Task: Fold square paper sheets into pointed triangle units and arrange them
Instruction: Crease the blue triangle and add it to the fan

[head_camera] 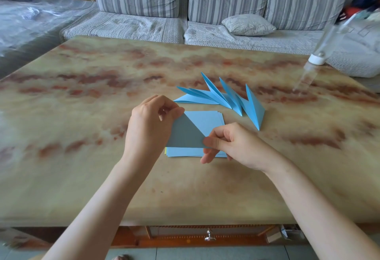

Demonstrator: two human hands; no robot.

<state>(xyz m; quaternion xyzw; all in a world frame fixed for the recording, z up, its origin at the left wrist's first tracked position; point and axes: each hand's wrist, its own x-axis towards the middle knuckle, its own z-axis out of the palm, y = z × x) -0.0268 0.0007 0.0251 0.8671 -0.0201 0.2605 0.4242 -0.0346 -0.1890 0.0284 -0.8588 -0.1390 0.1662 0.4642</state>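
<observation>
A blue sheet folded into a triangle [186, 134] is held just above a stack of flat blue square sheets [205, 122] on the table. My left hand [150, 124] pinches the triangle's top corner. At the lower right corner, my right hand [230, 142] pinches it between thumb and fingers. Behind the stack, several finished pointed blue units [226, 99] lie fanned out with their tips pointing away and to the right.
The marbled table top [82, 115] stretches wide on both sides. A clear bottle with a white cap [316, 58] stands at the far right. A striped sofa [185, 2] with a small cushion [248, 24] lies beyond the far edge.
</observation>
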